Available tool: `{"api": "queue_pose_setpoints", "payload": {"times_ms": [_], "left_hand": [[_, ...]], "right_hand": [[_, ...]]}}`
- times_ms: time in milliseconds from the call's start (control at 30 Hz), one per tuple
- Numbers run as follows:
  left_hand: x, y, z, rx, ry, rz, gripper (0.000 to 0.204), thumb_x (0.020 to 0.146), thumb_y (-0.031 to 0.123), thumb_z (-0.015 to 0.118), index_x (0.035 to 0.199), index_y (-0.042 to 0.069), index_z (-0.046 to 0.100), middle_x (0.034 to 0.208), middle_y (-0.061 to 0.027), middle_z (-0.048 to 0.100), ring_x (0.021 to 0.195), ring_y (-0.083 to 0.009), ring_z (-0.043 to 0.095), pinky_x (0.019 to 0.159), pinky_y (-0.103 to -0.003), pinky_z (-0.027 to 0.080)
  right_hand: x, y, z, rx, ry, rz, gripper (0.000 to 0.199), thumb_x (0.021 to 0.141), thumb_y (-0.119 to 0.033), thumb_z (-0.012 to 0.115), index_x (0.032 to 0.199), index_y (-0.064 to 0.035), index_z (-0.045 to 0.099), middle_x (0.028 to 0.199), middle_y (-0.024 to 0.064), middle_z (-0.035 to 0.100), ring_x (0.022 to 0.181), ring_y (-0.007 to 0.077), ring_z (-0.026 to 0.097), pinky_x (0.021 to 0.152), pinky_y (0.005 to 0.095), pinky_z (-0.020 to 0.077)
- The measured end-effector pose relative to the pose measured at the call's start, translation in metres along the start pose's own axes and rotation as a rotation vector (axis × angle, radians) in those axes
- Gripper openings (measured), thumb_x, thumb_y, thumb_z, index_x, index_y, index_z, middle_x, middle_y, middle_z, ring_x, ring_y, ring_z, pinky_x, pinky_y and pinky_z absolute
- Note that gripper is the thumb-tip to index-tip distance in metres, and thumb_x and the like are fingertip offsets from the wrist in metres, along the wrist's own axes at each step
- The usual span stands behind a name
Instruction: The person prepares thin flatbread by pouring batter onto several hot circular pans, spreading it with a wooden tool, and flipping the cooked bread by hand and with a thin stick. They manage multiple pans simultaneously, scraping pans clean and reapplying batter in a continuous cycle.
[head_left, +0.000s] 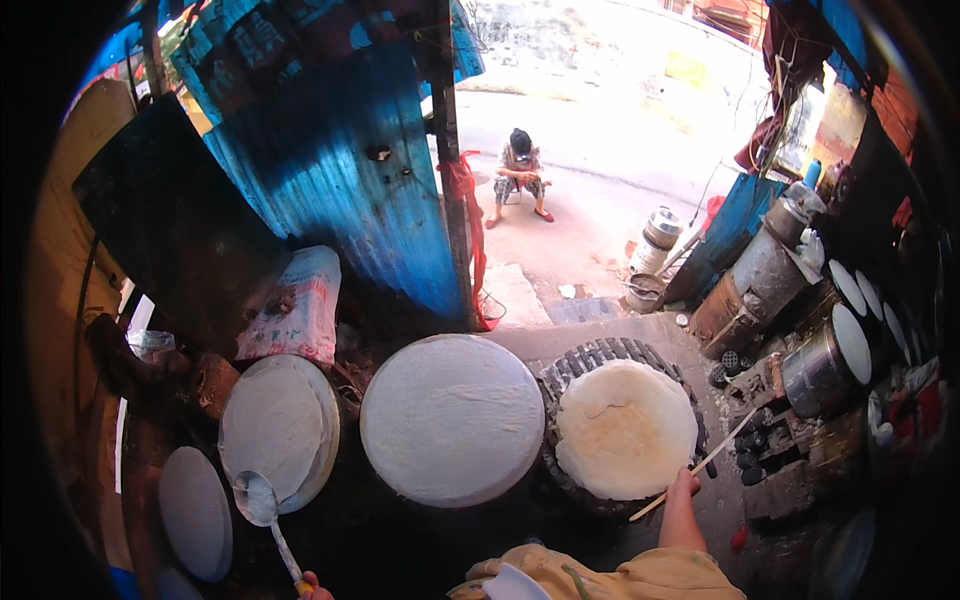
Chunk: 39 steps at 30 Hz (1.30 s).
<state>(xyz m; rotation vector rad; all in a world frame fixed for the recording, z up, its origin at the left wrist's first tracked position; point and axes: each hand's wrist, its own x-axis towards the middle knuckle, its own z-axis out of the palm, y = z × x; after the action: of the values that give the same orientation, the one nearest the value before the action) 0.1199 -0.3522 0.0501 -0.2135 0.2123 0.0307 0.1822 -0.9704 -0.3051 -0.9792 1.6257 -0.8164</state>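
At the lower edge my left hand (316, 592) is closed round the handle of a long ladle (258, 497). The ladle's bowl, with something white in it, is over the near edge of a round pan of pale batter (275, 420) on the left. My right hand (684, 484) grips a thin wooden stick (735, 440) at the near right edge of a round flatbread (625, 425). That flatbread is browned in the middle, has a small crack and lies over a dark ribbed grate (590, 358). Between them sits a large round griddle covered with white batter (452, 420).
A pale disc (195, 512) stands at the lower left, below a printed sack (298, 305). Coal briquettes (755, 455) and a metal drum (825, 365) are on the right. Past a blue corrugated sheet (330, 170), a seated person (520, 175) is outside.
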Motion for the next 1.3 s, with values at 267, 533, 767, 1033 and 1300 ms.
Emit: {"api": "queue_pose_setpoints", "payload": {"times_ms": [267,533,767,1033,1300], "left_hand": [[0.004,-0.003,0.000,-0.082,-0.006,0.007,0.018,0.093,0.011,0.036,0.104,-0.003,0.043,0.063,-0.0009,0.043,0.044,-0.0057,0.042,0.038,-0.018,0.038],[-0.042,0.053,-0.039,-0.076,-0.072,0.156,0.020,0.093,0.011,0.042,0.109,0.002,0.049,0.060,0.0023,0.035,0.043,-0.0016,0.036,0.038,-0.015,0.035],[-0.140,0.073,-0.084,0.025,-0.037,0.608,0.014,0.093,0.018,0.046,0.104,0.008,0.047,0.067,0.0033,0.036,0.048,-0.0008,0.033,0.040,-0.012,0.031],[-0.225,0.095,-0.112,0.263,0.461,1.090,0.014,0.092,0.021,0.050,0.102,0.015,0.044,0.080,0.0029,0.044,0.062,-0.0021,0.040,0.042,-0.013,0.031],[-0.299,0.119,-0.122,0.177,0.624,1.350,0.012,0.089,0.013,0.049,0.101,0.011,0.047,0.090,-0.0058,0.056,0.063,-0.0067,0.049,0.044,-0.016,0.037]], "right_hand": [[0.034,-0.076,0.055,-0.924,0.064,-0.645,0.024,0.083,-0.029,0.052,0.095,-0.0100,0.060,0.092,0.0175,0.063,0.081,0.0364,0.060,0.069,0.0435,0.0481],[-0.136,-0.028,0.157,-0.083,-0.900,-0.795,0.028,0.088,-0.023,0.054,0.105,-0.0016,0.062,0.063,0.0062,0.057,0.053,0.0156,0.051,0.049,0.0277,0.0417],[-0.596,0.050,0.016,-0.555,-2.318,-0.614,0.032,0.087,-0.007,0.048,0.115,0.0056,0.055,0.105,0.0107,0.060,0.084,0.0116,0.053,0.077,0.0236,0.0425],[-0.752,0.084,-0.265,-0.508,-3.576,-1.042,0.025,0.072,-0.001,0.065,0.097,-0.0031,0.065,0.076,0.0068,0.056,0.070,0.0160,0.056,0.059,0.0248,0.0441],[-0.815,0.131,-0.300,-0.320,-4.207,-0.690,0.033,0.080,-0.009,0.062,0.112,-0.0063,0.060,0.110,0.0134,0.057,0.099,0.0263,0.056,0.085,0.0333,0.0443]]}}
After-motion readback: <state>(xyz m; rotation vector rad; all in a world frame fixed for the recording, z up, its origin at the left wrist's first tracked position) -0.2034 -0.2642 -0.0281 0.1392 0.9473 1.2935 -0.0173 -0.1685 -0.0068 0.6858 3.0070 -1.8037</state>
